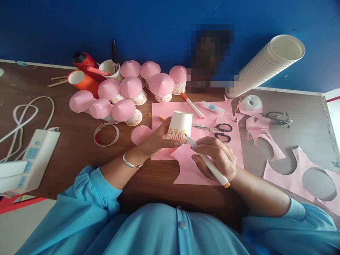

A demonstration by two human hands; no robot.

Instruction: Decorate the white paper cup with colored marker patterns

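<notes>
Head camera: white paper cup with orange and yellow drawn flowers gripped in the left hand

The left hand's thumb and fingers are clamped on the cup, which sits at their right side above a pink paper sheet. The right hand is closed around a slim white marker with an orange end; its tip is at the flowers, though contact cannot be told. Beyond the cup lie black-handled metal scissors and, farther left, white cups with pink cone tops.

Matt paper cup, smooth plastic marker, wood-grained tabletop
</notes>
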